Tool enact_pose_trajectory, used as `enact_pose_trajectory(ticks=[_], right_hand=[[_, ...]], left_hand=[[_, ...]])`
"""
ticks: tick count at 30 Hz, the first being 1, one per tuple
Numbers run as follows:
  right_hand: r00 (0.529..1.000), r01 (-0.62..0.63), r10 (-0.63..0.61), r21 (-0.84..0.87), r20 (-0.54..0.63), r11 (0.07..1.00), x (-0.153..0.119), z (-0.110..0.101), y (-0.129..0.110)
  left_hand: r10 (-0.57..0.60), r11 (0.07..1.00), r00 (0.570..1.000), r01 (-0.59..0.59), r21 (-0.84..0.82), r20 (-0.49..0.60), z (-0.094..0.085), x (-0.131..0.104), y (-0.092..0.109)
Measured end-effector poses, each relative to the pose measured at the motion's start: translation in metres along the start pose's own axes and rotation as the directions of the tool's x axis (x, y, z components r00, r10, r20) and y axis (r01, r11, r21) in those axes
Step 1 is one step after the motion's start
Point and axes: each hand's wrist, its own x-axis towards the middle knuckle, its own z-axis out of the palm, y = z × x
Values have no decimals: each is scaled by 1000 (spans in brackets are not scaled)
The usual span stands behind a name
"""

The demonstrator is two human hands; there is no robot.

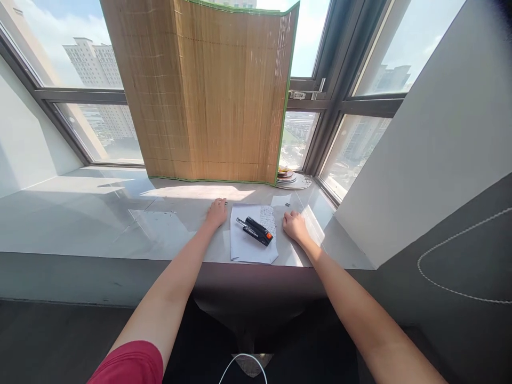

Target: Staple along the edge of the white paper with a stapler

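A black stapler (pixel 258 231) with an orange part at one end lies aslant, its parts spread apart, on white papers (pixel 250 252). Handwriting covers the papers' upper right. My left hand (pixel 217 212) rests on the sill left of the papers, fingers curled; a tiny dark item shows by its fingertips, too small to name. To the right of the papers my right hand (pixel 294 224) lies curled on the sill, apart from them. Just above it is a small dark piece (pixel 287 205) on a pale sheet (pixel 279 200). What the right fingers hold, if anything, is hidden.
A bamboo mat (pixel 224 101) with green edging stands upright against the windows behind the sill (pixel 100 224). Stacked plates (pixel 294 181) sit at its right corner. A beaded cord (pixel 440 287) hangs at the right; a white cable (pixel 244 354) loops below.
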Motion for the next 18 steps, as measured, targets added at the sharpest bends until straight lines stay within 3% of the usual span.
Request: enact_pose_trajectory(ticks=[3, 8, 13, 16, 18], right_hand=[[1000, 13, -13, -1, -27, 1000, -3, -2, 0], [999, 18, -18, 9, -41, 1000, -5, -5, -2], [999, -2, 6, 70, -51, 998, -6, -4, -1], [997, -25, 37, 170, -69, 985, -6, -6, 0], [995, -61, 80, 259, -65, 964, -5, -10, -4]], left_hand=[[19, 998, 999, -22, 54, 43, 4, -2, 3], [72, 992, 996, -66, 104, -54, 5, -40, 10], [163, 968, 968, -194, -157, -191, 5, -74, 15], [280, 880, 933, -343, -328, -225, 4, -78, 17], [305, 839, 925, -375, -395, -228, 3, -78, 17]])
